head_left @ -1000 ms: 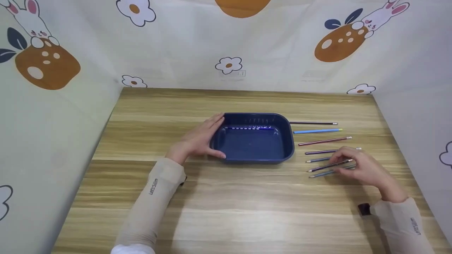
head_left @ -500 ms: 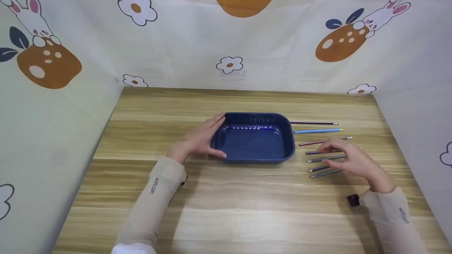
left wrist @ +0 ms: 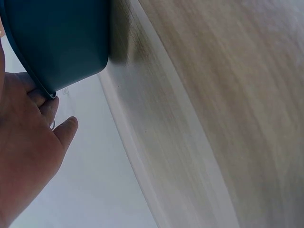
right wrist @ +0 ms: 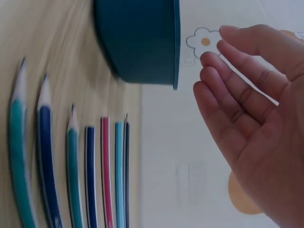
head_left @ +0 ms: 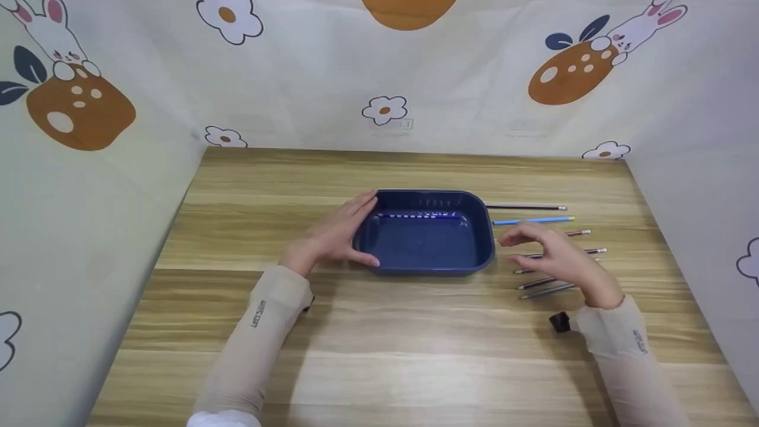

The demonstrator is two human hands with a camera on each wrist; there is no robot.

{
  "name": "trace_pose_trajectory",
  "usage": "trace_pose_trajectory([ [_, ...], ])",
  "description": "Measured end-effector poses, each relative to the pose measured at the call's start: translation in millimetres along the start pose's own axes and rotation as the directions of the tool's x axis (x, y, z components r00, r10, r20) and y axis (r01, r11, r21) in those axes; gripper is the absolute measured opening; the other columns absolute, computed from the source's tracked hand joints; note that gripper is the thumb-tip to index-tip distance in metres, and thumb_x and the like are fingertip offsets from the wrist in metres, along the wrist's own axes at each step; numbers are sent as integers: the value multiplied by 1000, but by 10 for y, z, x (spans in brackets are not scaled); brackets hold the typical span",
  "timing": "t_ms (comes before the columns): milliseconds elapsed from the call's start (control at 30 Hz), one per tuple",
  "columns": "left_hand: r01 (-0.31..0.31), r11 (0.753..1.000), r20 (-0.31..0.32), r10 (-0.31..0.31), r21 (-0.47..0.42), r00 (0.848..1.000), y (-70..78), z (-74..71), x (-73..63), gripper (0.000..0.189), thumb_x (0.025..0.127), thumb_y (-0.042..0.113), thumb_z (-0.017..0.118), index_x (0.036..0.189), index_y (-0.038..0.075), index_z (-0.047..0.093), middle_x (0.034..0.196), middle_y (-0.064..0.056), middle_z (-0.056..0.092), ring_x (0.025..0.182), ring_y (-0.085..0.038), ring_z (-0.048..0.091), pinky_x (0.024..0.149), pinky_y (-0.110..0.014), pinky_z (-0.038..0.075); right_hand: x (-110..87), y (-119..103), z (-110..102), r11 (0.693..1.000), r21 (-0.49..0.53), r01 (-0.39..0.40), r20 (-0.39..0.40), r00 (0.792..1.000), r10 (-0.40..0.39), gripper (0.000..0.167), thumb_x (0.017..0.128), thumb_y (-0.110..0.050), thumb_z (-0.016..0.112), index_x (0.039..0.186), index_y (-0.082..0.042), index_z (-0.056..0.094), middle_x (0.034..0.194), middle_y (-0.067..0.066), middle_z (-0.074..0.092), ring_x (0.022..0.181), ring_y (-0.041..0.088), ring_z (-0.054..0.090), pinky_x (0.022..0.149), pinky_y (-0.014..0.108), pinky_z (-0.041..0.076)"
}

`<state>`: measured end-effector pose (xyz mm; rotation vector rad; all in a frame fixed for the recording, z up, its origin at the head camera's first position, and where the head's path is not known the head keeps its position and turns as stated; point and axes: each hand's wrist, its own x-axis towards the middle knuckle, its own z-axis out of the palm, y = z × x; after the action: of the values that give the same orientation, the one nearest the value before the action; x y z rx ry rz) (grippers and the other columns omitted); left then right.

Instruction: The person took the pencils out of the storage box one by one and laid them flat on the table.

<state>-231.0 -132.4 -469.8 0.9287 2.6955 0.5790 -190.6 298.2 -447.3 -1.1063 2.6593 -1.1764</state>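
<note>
A dark blue rectangular plastic container (head_left: pixel 424 271) stands mid-table. My left hand (head_left: pixel 329 237) holds its left end, thumb at the front corner and fingers at the back rim; the left wrist view shows fingertips at the rim (left wrist: pixel 51 95). My right hand (head_left: pixel 551 252) is just right of the container, held over the pencils with thumb and fingers parted and nothing between them. In the right wrist view its fingers (right wrist: pixel 237 95) are loosely bent. Beneath lie several pencils, including a light blue one (head_left: pixel 533 220), a red one (right wrist: pixel 105 166) and a teal one (right wrist: pixel 18 152).
The wooden table (head_left: pixel 379 356) is enclosed by pale patterned sheets (head_left: pixel 308 83) behind and at both sides. White dashes and a blue streak (head_left: pixel 445 216) show along the back of the container's floor. The rearmost dark pencil (head_left: pixel 528 207) lies close to the container's right side.
My right hand has let go of a dark pencil at the front of the row and moved left and away from me, to beside the container. The left hand and container stay put.
</note>
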Motion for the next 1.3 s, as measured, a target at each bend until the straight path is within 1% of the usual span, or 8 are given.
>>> trace_pose_trajectory([
  [133,17,1000,5,-17,-5,1000,-2,12,-12,131,69,67,80,161,7,9,170,-5,0,158,-25,4,129,-44,13,157,-50,88,999,-9,-43,14,999,43,28,85,2,74,112,-1,69,109,12,73,102,16,70,92,13,53],
  [233,21,1000,12,-21,-14,1000,5,20,-18,131,69,68,79,161,8,8,170,-4,-2,158,-24,3,129,-44,13,274,-110,154,996,-20,-86,47,995,86,28,88,-4,73,115,-2,68,113,13,72,104,23,69,94,24,56],
  [367,30,999,17,-29,-29,999,12,29,-22,131,69,68,79,161,10,8,170,-2,-3,158,-24,2,129,-43,13,428,-190,230,993,-26,-114,91,989,116,28,90,-6,71,118,-4,66,117,14,71,107,29,68,96,45,56],
  [433,34,999,14,-34,-31,999,11,34,-21,131,68,68,79,161,11,7,170,-1,-3,158,-23,1,129,-43,12,502,-221,258,993,-30,-118,98,988,120,29,91,-6,71,119,-4,65,117,14,70,108,30,67,96,49,55],
  [667,32,999,12,-32,-40,999,12,43,-14,131,68,70,78,162,12,7,170,-1,-3,158,-22,0,129,-42,12,728,-231,364,988,-13,-153,102,983,153,28,91,-7,70,118,-2,65,117,15,68,109,33,65,97,49,54],
  [800,24,999,10,-23,-37,1000,15,43,-15,131,68,70,78,161,10,8,171,-3,-2,158,-23,1,129,-42,13,840,-184,463,991,-17,-136,98,986,137,28,91,-6,70,118,1,65,116,17,68,107,35,65,96,51,54],
  [1100,21,999,17,-21,-27,1000,26,39,-12,131,68,71,77,161,10,8,171,-2,-2,158,-23,2,129,-43,15,1030,-76,671,984,-125,-127,70,988,136,30,87,-5,73,116,2,66,115,18,69,105,33,65,95,48,54],
  [1300,21,999,19,-20,-39,1000,45,29,-6,131,68,70,78,161,10,7,171,-3,-2,158,-22,2,129,-42,15,1101,18,767,961,-231,-152,97,979,178,34,87,-7,71,118,5,65,116,20,68,109,33,63,100,48,52],
])
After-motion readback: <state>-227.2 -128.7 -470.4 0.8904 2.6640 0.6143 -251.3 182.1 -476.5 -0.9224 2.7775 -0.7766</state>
